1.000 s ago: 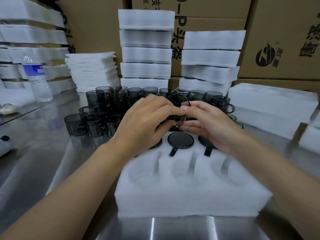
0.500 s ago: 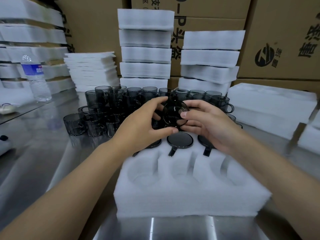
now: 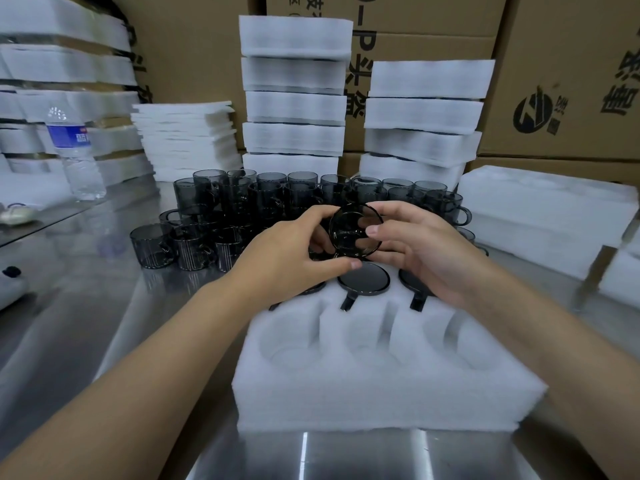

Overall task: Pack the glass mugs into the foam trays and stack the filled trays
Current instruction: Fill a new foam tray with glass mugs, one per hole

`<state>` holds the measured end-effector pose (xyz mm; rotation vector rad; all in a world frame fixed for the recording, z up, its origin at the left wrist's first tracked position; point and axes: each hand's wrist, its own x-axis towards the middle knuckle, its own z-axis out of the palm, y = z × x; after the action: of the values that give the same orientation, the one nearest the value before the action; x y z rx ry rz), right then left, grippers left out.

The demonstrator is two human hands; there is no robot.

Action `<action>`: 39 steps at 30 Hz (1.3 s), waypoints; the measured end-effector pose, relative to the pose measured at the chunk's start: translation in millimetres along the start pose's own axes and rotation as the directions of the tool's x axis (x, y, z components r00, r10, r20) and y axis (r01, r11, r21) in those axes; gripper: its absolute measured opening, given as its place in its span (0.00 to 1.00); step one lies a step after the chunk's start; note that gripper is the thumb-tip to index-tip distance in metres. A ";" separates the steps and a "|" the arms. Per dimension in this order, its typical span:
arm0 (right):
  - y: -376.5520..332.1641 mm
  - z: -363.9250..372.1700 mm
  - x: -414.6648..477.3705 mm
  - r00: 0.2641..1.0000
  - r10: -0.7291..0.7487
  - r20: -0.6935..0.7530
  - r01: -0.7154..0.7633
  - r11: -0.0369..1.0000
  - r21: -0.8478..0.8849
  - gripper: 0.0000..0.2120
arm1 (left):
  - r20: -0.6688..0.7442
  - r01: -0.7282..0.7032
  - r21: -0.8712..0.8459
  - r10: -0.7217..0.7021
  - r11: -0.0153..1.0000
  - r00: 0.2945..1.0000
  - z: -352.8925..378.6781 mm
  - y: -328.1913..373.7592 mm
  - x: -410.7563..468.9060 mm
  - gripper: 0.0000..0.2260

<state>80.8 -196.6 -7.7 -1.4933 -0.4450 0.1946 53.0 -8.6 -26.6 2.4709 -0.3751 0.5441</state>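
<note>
Standing at the far left of the steel table (image 3: pixel 86 306) is a water bottle (image 3: pixel 74 154), and right of it a crowd of smoky loose mugs (image 3: pixel 242 209). The left hand (image 3: pixel 291 258) curls thumb and fingers round one held mug (image 3: pixel 355 230), tipped on its side just above the far row of the foam tray (image 3: pixel 374 386). The right hand (image 3: pixel 422 251) grips the same mug from the other side. Whether its mouth or base faces me is hard to tell. Below it, seated mugs (image 3: pixel 363 280) sit in the tray's far row, handles toward me, and the near pockets show bare foam. Stacked trays (image 3: pixel 294 98) rise behind, and a foam block (image 3: pixel 547 216) lies at the right.
</note>
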 end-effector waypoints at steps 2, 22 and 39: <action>0.0 0.0 -0.1 1.000 0.002 0.001 -0.002 1.000 -0.007 0.17 | -0.011 -0.007 0.008 0.007 1.000 1.000 -0.5 0.8 -0.5 0.34; 2.3 -0.4 3.1 1.000 -0.008 0.007 0.008 0.999 0.036 0.14 | -0.096 -0.037 0.054 0.042 0.998 0.994 -1.6 2.7 -1.6 0.34; 5.4 -4.1 6.4 0.998 -0.058 -0.004 0.058 0.994 0.087 0.09 | -0.068 -0.103 -0.045 0.100 0.994 0.993 2.6 -7.3 0.6 0.21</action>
<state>89.1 -197.4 -12.0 -1.3929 -0.4726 0.1651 57.0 -4.5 -31.7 2.3904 -0.4837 0.6484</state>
